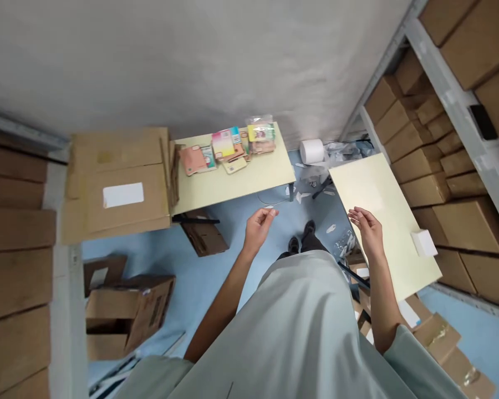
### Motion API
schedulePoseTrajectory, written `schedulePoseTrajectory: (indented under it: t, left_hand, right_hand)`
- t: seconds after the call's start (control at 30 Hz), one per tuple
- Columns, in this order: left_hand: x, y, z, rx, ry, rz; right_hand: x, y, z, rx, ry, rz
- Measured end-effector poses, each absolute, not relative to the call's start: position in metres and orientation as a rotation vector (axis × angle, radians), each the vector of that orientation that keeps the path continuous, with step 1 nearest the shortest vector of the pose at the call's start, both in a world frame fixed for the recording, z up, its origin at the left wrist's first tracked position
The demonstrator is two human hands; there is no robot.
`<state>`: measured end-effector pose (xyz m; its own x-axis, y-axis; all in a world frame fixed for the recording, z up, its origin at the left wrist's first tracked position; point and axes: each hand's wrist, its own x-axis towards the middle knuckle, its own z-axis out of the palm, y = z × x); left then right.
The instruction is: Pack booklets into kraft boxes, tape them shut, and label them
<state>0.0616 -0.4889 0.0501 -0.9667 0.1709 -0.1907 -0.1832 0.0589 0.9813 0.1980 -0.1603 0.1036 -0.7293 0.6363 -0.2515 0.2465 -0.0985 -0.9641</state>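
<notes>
I stand on a blue floor between two cream tables. My left hand point(258, 227) is raised in front of me with its fingers curled and pinched on a small pale scrap that I cannot name. My right hand point(366, 228) hovers over the near edge of the right table point(382, 194), fingers loosely bent and apart, holding nothing. On the far table point(228, 185) lie several colourful packets point(224, 147) and a clear bag point(260, 133). A small white box point(423, 243) sits on the right table, right of my right hand.
Large flat cardboard boxes point(116, 183) lie left of the far table. Open cartons point(127, 313) stand on the floor at left. Shelving with brown boxes point(436, 160) lines the right side. A white roll point(311, 151) and scattered paper scraps point(316, 191) lie on the floor between the tables.
</notes>
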Motion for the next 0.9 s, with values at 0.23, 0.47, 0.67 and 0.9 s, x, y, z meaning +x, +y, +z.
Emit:
schedulePoseTrajectory:
  t: [0.23,0.47,0.67,0.9]
  left_hand:
    - [0.017,-0.554,0.044,-0.477,2.167,2.102]
    - [-0.074,-0.556,0.05,-0.656,2.249,2.086]
    - [-0.125,-0.546,0.061,-0.741,2.23,2.028]
    - [-0.144,-0.571,0.044,-0.946,2.173,1.954]
  right_hand:
    - [0.028,-0.196,0.09,-0.634,-2.153,2.111]
    - [-0.115,-0.237,0.077,-0.369,-2.346,2.374]
    - [-0.198,-0.269,0.056,-0.256,-2.485,2.607]
    - [-0.249,-0.317,0.023,-0.26,-2.612,2.803]
